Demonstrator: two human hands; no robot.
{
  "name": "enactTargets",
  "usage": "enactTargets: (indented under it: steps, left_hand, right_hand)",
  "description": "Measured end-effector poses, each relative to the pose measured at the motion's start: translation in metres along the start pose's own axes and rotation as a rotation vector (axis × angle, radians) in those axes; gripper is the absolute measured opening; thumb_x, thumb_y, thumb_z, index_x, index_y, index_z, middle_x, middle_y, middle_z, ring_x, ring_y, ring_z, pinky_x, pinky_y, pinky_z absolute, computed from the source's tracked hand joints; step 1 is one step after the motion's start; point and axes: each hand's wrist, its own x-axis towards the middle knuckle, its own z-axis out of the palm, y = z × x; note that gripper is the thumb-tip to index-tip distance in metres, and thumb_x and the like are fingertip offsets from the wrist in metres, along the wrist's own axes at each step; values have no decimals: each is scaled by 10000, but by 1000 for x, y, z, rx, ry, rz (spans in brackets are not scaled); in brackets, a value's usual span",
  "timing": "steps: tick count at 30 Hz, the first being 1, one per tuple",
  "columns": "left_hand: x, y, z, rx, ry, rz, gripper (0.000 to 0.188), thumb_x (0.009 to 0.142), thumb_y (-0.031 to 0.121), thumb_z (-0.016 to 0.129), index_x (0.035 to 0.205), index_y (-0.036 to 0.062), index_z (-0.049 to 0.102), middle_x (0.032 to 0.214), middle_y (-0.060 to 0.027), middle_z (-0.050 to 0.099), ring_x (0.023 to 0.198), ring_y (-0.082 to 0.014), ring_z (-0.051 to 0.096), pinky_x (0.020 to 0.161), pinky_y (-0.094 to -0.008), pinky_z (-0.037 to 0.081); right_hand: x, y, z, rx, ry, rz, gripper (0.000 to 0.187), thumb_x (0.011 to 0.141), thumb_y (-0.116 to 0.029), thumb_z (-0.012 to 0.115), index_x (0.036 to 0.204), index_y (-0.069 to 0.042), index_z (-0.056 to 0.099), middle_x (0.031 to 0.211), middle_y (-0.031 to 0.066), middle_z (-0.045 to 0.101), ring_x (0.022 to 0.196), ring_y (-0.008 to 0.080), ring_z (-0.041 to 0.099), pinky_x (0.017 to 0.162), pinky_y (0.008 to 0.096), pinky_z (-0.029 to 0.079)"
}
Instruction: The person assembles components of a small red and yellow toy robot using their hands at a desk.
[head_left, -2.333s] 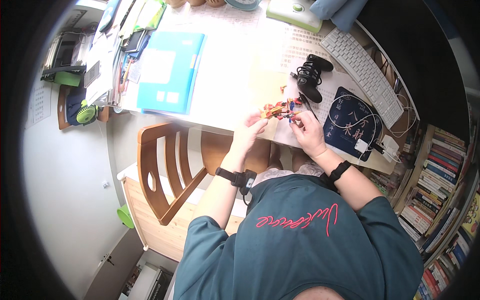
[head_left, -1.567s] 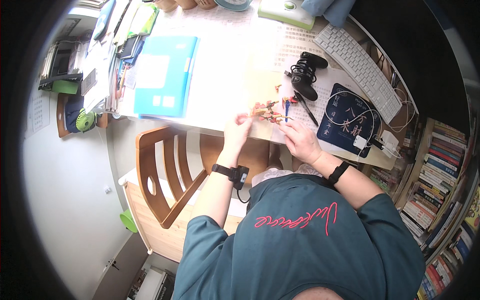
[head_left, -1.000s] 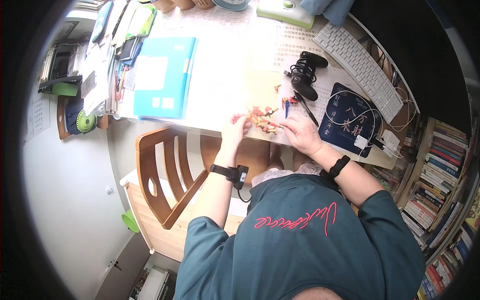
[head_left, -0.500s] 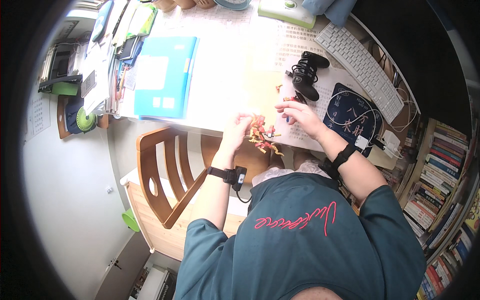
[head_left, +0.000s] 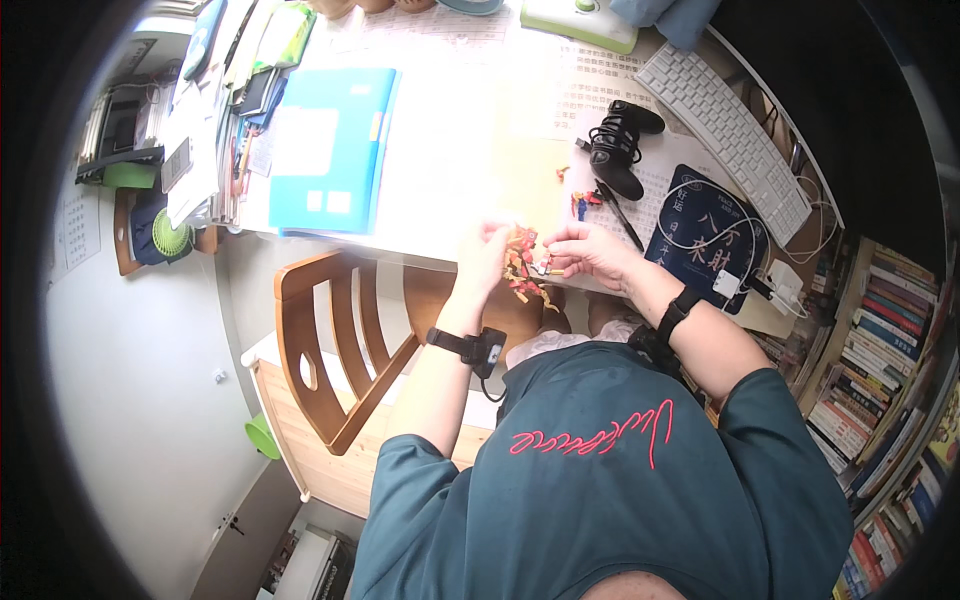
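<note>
My left hand (head_left: 482, 262) is closed on a red and yellow toy figure (head_left: 523, 268) made of small jointed pieces, held over the near edge of the desk. From the other side, my right hand (head_left: 592, 252) has come up against it, thumb and finger pinched at a small white and dark part on its right side. A small red and blue toy piece (head_left: 585, 204) lies on the paper just beyond my right hand, with a tiny orange piece (head_left: 563, 174) farther back. Exactly which part the right fingertips grip is too small to tell.
A black game controller (head_left: 622, 148) wrapped in its cable and a black pen (head_left: 622, 217) lie past my right hand. A dark blue mat (head_left: 690, 235) and white keyboard (head_left: 725, 135) are at the right. Blue folders (head_left: 335, 150) lie left; a wooden chair (head_left: 335, 350) stands below.
My right hand has moved left and nearer, from above the red and blue piece to the toy figure, uncovering that piece and the pen. My left hand keeps the figure almost in place.
</note>
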Motion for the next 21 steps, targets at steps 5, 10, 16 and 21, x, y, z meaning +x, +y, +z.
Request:
enactTargets:
  steps: [5, 10, 16, 21]
  left_hand:
    - [-3, 9, 7, 4, 42, 20, 190, 903, 127, 554, 957, -51, 588, 836, -151, 680, 730, -165, 669, 640, -281, 543]
    - [2, 12, 9, 207, 103, 88, 172, 898, 126, 552, 933, -40, 581, 801, -136, 670, 692, -162, 663, 624, -277, 537]
    - [10, 13, 13, 130, 165, -65, 141, 912, 113, 545, 916, -28, 531, 787, -124, 633, 629, -164, 638, 554, -282, 545]
    - [19, 2, 10, -60, 150, -65, 130, 928, 96, 542, 920, -23, 493, 767, -114, 604, 595, -162, 627, 510, -277, 559]
  right_hand:
    - [3, -2, -5, -37, 38, -116, 242, 836, -91, 689, 1053, -19, 608, 922, 55, 652, 811, 118, 641, 706, 245, 527]
    - [12, 0, -9, -188, 155, -294, 243, 799, -46, 669, 1030, 0, 609, 894, 61, 637, 770, 134, 620, 721, 265, 510]
    - [18, 2, -9, -552, 345, -570, 261, 769, -13, 627, 1029, 12, 618, 891, 72, 591, 770, 130, 609, 719, 248, 495]
    - [19, 6, -12, -675, 384, -676, 266, 784, -9, 562, 1043, 12, 617, 956, 107, 557, 782, 170, 623, 724, 284, 505]
